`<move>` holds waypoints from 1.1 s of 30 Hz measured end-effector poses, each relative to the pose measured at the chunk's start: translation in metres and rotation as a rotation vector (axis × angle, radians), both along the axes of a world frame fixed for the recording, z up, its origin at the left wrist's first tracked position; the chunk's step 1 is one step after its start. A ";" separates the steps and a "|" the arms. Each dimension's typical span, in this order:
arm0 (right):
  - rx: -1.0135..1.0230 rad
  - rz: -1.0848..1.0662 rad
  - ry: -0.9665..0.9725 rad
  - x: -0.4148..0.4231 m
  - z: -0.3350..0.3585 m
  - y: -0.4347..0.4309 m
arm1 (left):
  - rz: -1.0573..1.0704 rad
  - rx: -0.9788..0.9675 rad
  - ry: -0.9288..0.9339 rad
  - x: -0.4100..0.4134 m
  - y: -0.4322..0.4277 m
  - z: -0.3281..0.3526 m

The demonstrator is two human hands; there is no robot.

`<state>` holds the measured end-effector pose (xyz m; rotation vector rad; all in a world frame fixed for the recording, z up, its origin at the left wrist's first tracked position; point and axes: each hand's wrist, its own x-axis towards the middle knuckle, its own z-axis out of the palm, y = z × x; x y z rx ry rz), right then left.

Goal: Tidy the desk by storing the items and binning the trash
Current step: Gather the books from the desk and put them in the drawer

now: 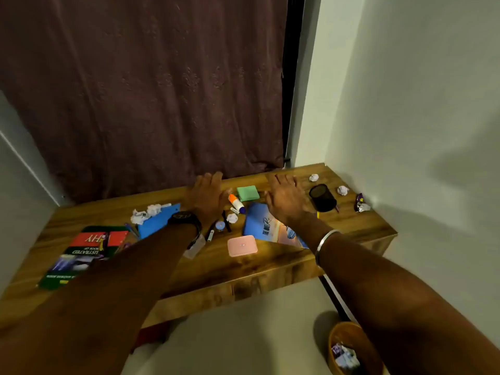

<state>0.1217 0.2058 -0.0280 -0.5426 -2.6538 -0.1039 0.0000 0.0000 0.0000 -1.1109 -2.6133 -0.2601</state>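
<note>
Here we spread left hand point(207, 196) and right hand point(286, 199), fingers straight, gripping nothing, over the far edge of the desk point(270, 263); glue bottle point(236, 203) and green notepad point(247, 192) lie between them. Our right wrist hides part of the blue book point(255, 221).

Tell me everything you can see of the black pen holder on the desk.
The black pen holder is a round, seemingly mesh cup standing mouth-up at the far right of the desk. Nothing shows inside. A crumpled paper ball lies to its right; the open right hand hovers just left, apparently not touching.
</note>
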 end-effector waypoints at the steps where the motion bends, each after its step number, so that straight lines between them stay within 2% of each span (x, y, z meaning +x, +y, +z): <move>1: -0.041 0.008 -0.046 -0.002 -0.007 0.007 | -0.010 -0.012 -0.065 0.001 0.007 -0.008; 6: -0.151 -0.006 -0.133 -0.007 -0.048 0.047 | 0.039 -0.066 -0.316 0.006 0.047 -0.049; 10: -0.289 0.006 -0.204 -0.011 -0.067 0.069 | 0.074 -0.099 -0.368 0.009 0.075 -0.081; 17: -0.427 -0.026 -0.376 -0.035 -0.111 0.106 | 0.012 -0.060 -0.458 0.002 0.121 -0.129; 21: -0.457 -0.025 -0.442 -0.045 -0.134 0.126 | 0.028 0.070 -0.646 -0.002 0.148 -0.165; 24: -0.424 -0.003 -0.491 -0.055 -0.149 0.139 | 0.083 0.085 -0.798 0.003 0.164 -0.190; 27: -0.409 0.011 -0.558 -0.070 -0.176 0.163 | 0.065 0.023 -0.861 0.020 0.176 -0.207; 30: -0.397 0.016 -0.627 -0.082 -0.182 0.172 | 0.136 0.024 -0.949 0.030 0.184 -0.213; 33: -0.445 0.059 -0.643 -0.094 -0.182 0.180 | 0.204 0.012 -0.949 0.028 0.192 -0.223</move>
